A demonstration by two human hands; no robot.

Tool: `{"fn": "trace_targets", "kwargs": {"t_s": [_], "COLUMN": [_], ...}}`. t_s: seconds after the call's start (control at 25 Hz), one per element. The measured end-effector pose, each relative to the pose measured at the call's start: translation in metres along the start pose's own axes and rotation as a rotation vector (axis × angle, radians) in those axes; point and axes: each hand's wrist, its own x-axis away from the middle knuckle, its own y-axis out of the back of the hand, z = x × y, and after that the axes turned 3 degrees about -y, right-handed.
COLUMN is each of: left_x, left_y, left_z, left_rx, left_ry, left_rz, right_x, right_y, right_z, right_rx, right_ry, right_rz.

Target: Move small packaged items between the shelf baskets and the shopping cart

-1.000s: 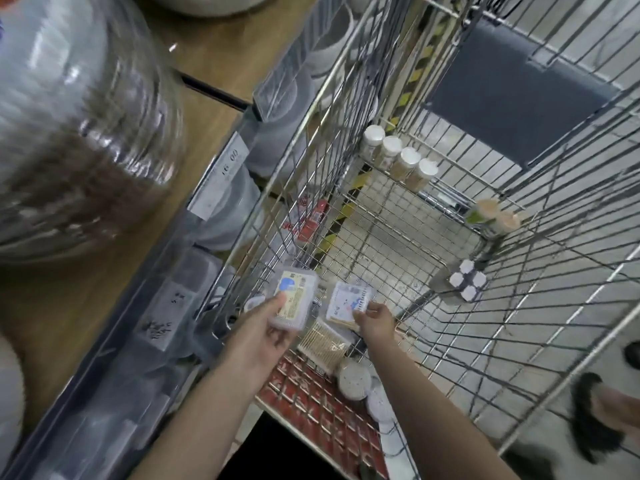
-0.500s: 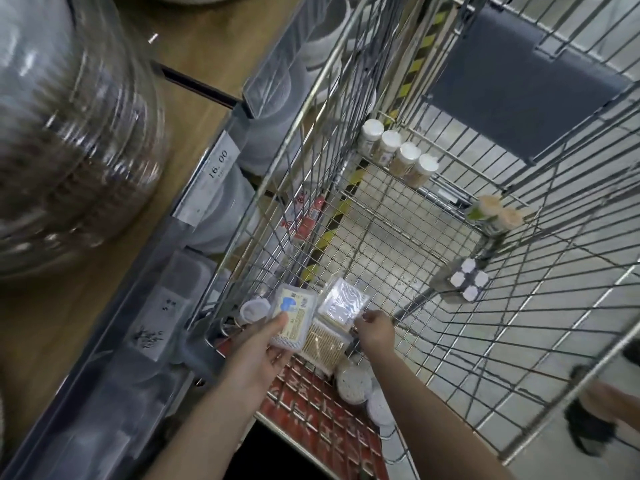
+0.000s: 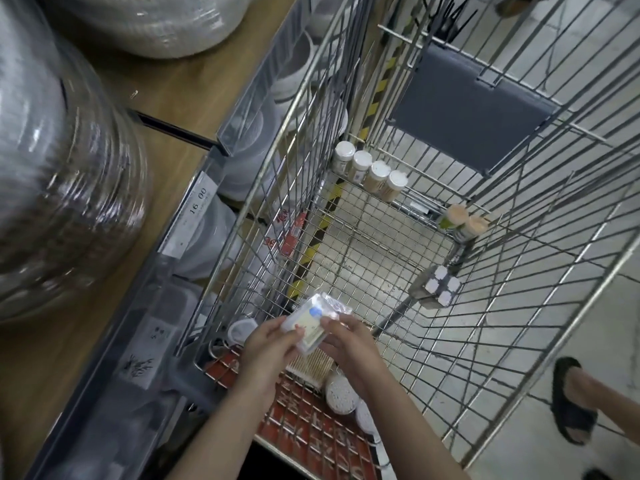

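While both hands meet over the cart's near end, left hand [image 3: 273,344] and right hand [image 3: 349,344] gripping stacked clear packets [image 3: 313,322] between them, round tubs [image 3: 341,396] just below, four white-capped bottles [image 3: 369,174] at the wire cart's [image 3: 519,306] far end, shelf [image 3: 166,109] left.

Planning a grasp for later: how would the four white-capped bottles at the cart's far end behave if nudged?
The four white-capped bottles look tall and narrow, so probably tippy. They lean in a row against the cart wall on open wire mesh, so one nudge may topple its neighbours. Being round, they would likely roll once down.
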Motion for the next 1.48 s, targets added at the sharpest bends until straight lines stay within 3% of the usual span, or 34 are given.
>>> {"fn": "trace_targets", "kwargs": {"t_s": [0.12,0.24,0.32,0.36,0.44,0.6,1.2,1.48], "left_x": [-0.002,0.014,0.023,0.024,0.015,-0.002,-0.014,-0.014], "left_y": [0.000,0.013,0.027,0.035,0.047,0.060,0.062,0.064], "left_z": [-0.006,-0.027,-0.042,-0.046,-0.046,-0.037,-0.034,-0.032], "left_rx": [-0.322,-0.920,-1.138,-1.197,-1.285,-1.311,-1.265,-1.218], "left_ry": [-0.173,-0.709,-1.055,-1.130,-1.108,-0.873,-1.042,-0.994], "left_rz": [0.013,-0.178,-0.344,-0.412,-0.500,-0.472,-0.515,-0.466], "right_x": [-0.017,-0.050,-0.073,-0.084,-0.105,-0.139,-0.193,-0.167], "right_y": [-0.005,-0.013,-0.023,-0.029,-0.042,-0.058,-0.060,-0.061], "right_z": [0.005,0.016,0.020,0.021,0.019,0.018,0.058,0.047], "right_rx": [-0.057,-0.006,0.115,0.182,0.291,0.398,0.362,0.446], "right_ry": [-0.037,-0.019,0.012,0.022,0.031,-0.012,0.070,0.108], "right_rz": [-0.046,-0.167,-0.202,-0.210,-0.226,-0.256,-0.360,-0.152]}}
